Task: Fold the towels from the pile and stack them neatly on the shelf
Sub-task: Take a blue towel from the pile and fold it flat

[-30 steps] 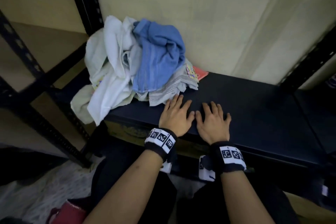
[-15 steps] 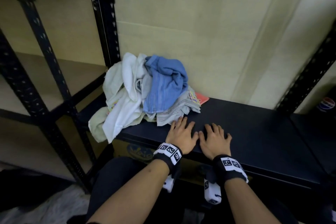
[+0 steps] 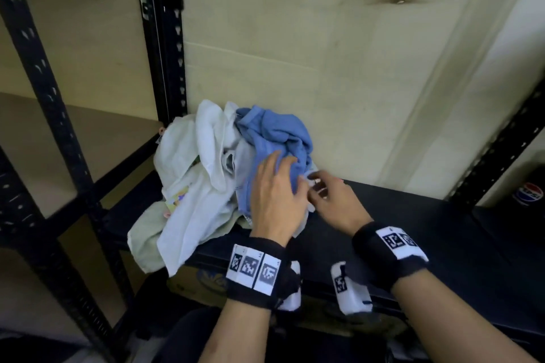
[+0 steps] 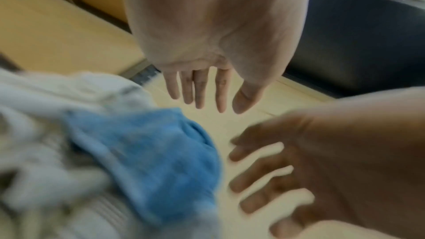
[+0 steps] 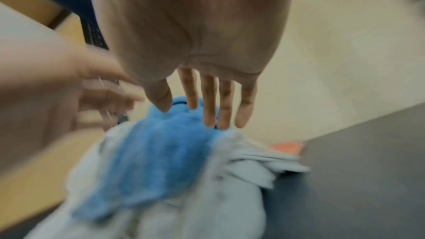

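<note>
The black shelf (image 3: pixel 413 215) spreads below and to the right of both sets of fingers, against a cream wall (image 3: pixel 295 53). The towel pile (image 3: pixel 191 186) sits on its left end, white and pale green cloth trailing over the front edge, left of the fingers. A blue towel (image 3: pixel 277 138) tops the pile, directly ahead of the fingertips. The left hand (image 3: pixel 275 194) reaches over it, fingers straight and spread, gripping nothing. The right hand (image 3: pixel 336 203), just beside, has its fingers extended and apart, tips at the pile's right edge.
</note>
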